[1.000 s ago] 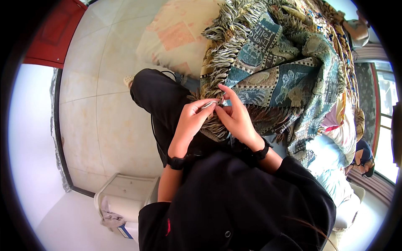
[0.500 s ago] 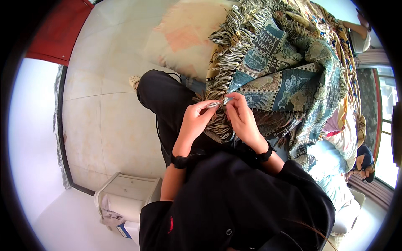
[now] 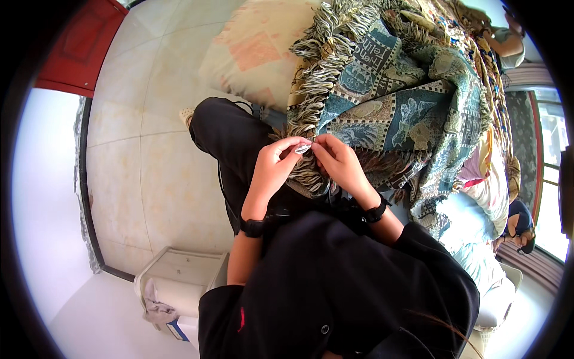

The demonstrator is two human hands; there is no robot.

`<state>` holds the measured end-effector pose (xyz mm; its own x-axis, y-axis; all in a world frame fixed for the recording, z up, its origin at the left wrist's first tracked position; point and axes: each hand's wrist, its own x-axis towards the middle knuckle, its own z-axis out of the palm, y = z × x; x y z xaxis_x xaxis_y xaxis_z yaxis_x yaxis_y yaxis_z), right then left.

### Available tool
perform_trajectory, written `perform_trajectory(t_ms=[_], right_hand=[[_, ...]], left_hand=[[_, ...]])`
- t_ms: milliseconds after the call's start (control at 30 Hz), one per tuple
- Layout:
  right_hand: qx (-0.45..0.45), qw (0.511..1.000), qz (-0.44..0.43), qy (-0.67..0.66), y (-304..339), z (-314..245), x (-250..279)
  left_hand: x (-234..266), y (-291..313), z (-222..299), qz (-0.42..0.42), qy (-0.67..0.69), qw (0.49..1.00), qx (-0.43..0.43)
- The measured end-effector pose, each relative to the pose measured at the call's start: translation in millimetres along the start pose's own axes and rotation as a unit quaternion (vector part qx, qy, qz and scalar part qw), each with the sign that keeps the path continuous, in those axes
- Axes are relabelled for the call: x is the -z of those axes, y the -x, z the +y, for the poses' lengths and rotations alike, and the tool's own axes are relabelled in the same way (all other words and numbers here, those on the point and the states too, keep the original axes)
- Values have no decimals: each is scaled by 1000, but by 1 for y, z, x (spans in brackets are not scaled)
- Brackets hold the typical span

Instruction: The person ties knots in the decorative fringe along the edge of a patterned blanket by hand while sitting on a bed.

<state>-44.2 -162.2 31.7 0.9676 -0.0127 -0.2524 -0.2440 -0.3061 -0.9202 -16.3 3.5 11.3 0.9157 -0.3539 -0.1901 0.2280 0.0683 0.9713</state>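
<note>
A woven blanket [image 3: 412, 122] in blue-green, beige and black, patterned with pictures and checkered bands, drapes in front of me and over my lap. Thick cream, grey and dark fringe [image 3: 306, 113] runs along its left edge. My left hand [image 3: 280, 158] is closed, thumb and forefinger pinching a pale strand bundle [image 3: 303, 148] of that fringe. Close beside it, my right hand [image 3: 341, 161] is closed too, its fingertips pinched on the fringe at the blanket's edge. The fingertips nearly meet, and the finest strands between them are too small to make out.
A pale pillow with pinkish patches [image 3: 257, 51] lies ahead on the left. More bedding [image 3: 484, 185] is piled at right. Another person [image 3: 519, 230] bends near the window at far right. A white storage bin [image 3: 179, 269] stands at lower left on the tiled floor [image 3: 119, 173].
Both hands and the blanket's fringed edge sit slightly further left in view. The pale strands in my left fingers show more plainly, and my right fingertips have come closer to them.
</note>
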Motion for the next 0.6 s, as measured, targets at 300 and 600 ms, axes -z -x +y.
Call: perform_trajectory(t_ms=[300,600], right_hand=[[-13,999,-26,-35,-6,0,6],[15,999,-31,-11,-13,0,5]], left_hand=[[-2,2,11,-30,-47,998,3],[-10,0,11,105,-210,957,-168]])
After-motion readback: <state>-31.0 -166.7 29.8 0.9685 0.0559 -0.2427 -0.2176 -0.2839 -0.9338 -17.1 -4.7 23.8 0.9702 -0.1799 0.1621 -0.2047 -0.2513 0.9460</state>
